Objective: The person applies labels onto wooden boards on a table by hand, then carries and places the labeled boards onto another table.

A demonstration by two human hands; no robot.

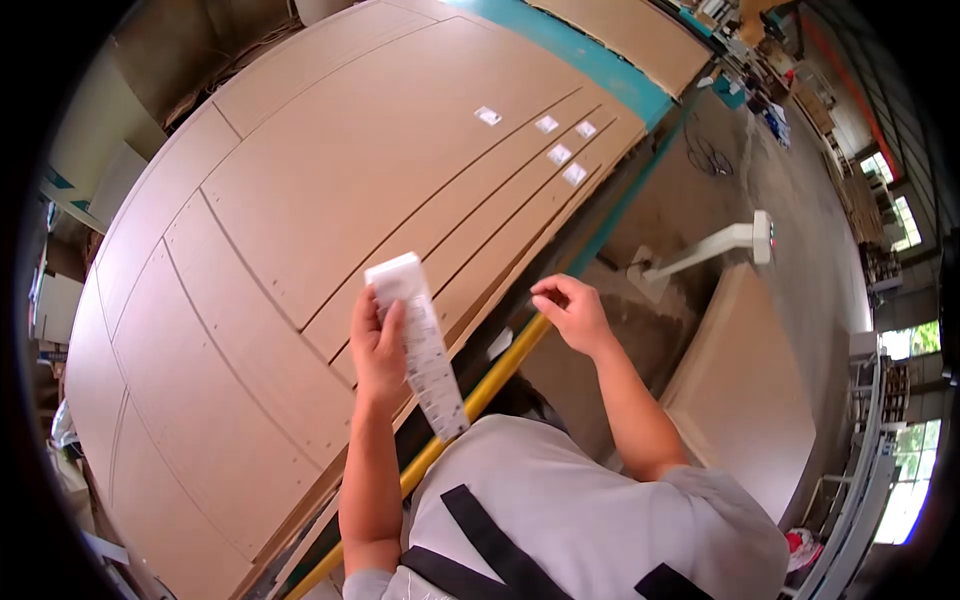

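My left hand (pixel 380 345) is closed around a long folded strip of printed white labels (pixel 425 350), whose lower end hangs down toward my shirt. The strip is above the near edge of a large brown board (pixel 330 200) that has been cut into panels. My right hand (pixel 575 315) is in the air just past the board's edge, with thumb and fingers pinched together. Whatever is between those fingertips, if anything, is too small to make out. Several white labels (pixel 559 155) lie on the narrow strips and panel at the board's far right.
A yellow rail (pixel 510 365) runs along the table's near side. To the right stand a pale post with a control head (pixel 740 238) and a stack of boards (pixel 745 390). Cable coils (pixel 708 158) lie on the floor. A teal table surface (pixel 570 50) shows beyond the board.
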